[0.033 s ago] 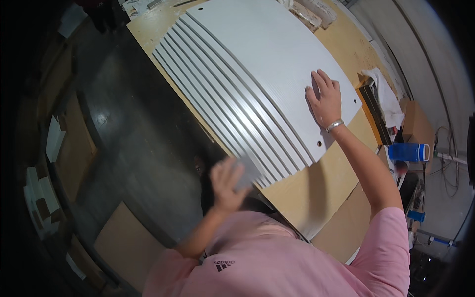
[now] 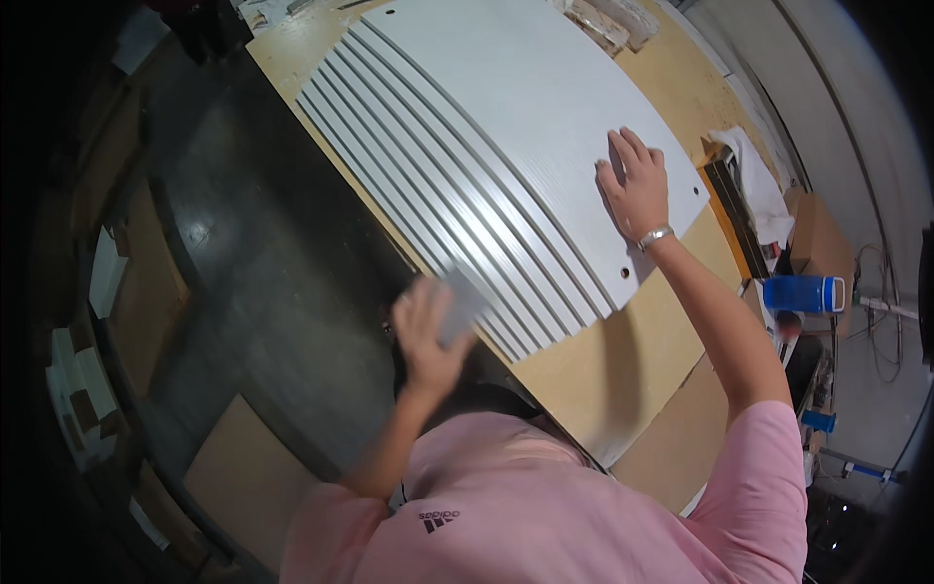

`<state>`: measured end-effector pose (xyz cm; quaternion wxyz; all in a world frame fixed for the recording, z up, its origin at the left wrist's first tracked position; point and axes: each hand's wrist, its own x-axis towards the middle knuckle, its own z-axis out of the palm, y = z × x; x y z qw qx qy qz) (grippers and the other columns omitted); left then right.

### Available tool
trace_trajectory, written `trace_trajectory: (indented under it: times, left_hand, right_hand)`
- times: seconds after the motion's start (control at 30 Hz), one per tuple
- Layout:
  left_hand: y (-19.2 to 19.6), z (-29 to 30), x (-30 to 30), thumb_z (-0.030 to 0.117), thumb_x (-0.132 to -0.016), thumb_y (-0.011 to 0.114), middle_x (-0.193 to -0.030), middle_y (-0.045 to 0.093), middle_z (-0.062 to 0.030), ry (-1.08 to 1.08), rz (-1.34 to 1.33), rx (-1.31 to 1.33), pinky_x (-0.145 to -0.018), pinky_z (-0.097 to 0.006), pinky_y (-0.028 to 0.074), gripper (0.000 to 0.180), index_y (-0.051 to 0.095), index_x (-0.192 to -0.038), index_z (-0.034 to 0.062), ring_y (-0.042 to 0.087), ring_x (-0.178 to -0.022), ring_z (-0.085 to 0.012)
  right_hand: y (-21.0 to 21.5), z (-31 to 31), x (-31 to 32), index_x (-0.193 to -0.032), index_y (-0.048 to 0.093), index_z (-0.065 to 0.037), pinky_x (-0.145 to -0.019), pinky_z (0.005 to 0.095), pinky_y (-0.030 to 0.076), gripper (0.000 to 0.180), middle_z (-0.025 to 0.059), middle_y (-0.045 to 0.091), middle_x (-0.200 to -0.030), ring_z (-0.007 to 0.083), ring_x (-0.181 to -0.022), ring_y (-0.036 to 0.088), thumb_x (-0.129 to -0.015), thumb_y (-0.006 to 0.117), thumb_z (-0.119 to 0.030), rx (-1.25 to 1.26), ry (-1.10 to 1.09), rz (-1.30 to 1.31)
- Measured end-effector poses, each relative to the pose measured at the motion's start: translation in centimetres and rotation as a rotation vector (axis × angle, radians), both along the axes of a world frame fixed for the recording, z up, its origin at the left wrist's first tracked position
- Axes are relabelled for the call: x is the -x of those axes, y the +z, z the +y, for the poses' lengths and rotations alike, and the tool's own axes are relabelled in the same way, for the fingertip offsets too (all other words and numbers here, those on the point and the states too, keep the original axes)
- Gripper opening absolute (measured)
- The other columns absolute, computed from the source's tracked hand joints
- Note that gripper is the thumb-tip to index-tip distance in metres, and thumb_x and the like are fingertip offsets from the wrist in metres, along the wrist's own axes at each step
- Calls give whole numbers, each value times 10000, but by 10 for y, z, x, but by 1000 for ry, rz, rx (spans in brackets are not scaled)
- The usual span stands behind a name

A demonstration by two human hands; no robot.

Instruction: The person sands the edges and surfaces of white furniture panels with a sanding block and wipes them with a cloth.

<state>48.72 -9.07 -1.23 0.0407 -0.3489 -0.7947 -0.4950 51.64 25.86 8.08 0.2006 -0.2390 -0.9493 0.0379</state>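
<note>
A stack of white panels (image 2: 545, 107) lies fanned out on the workbench, its several stepped edges (image 2: 457, 214) facing my left side. My left hand (image 2: 428, 331), blurred by motion, is closed on a flat grey sanding pad (image 2: 465, 304). The pad is at the near left edges of the stack, over the lowest panels; whether it presses on them I cannot tell. On the top panel rests my right hand (image 2: 637, 190), palm down with fingers spread. Dark round holes (image 2: 625, 273) show near that panel's corners.
The pale wooden bench top (image 2: 584, 380) runs diagonally, its left edge above a dark floor (image 2: 243, 243). A blue bottle (image 2: 803, 295), a white cloth (image 2: 759, 190) and a cardboard box (image 2: 819, 234) are at right. Flat boards (image 2: 243, 477) lie on the left. A person (image 2: 195, 29) stands at far left.
My left hand and the grey sanding pad have moved up and slightly left along the panel edges. My right hand stays spread on the top panel; the whole view shifts slightly.
</note>
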Motion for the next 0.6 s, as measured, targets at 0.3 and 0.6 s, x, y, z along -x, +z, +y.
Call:
trace_trajectory:
  times: [0.3, 0.6]
  left_hand:
    - [-1, -32, -119, 71, -593, 762, -1350, 560, -222, -302, 69, -30, -994, -530, 402, 674, 612, -1250, 68, 515, -1184, -402]
    - [13, -21, -110, 115, -584, 861, -1377, 539, -207, -498, -23, 85, -1027, -513, 403, 731, 618, -1272, 67, 499, -1189, -420]
  right_hand:
    - [-6, 8, -7, -1291, 615, -77, -1026, 427, 421, 498, 136, 553, -1403, 362, -1153, 520, -886, 588, -365, -12, -21, 32]
    - [-1, -1, -5, -1281, 600, -56, -1004, 432, 423, 488, 140, 551, -1396, 355, -1129, 533, -880, 592, -334, 0, -18, 52]
